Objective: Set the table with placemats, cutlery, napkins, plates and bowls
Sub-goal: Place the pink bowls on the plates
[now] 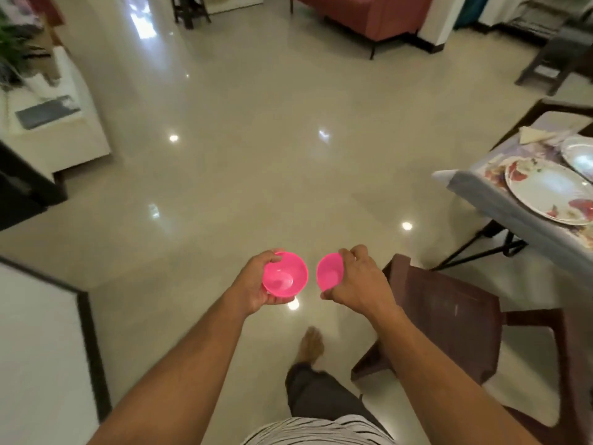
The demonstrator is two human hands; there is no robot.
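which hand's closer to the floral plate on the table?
Right. The right hand, holding a pink bowl, is nearer the floral plate; the left hand is farther left.

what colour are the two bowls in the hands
Bright pink plastic, both the left bowl and the right bowl; seen in the head view.

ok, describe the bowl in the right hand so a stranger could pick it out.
Start at the brown plastic chair at lower right. Just left of it, over the glossy floor, the right hand grips a pink bowl. Unlike the left hand's upright pink bowl, this one is tipped on edge, opening facing left.
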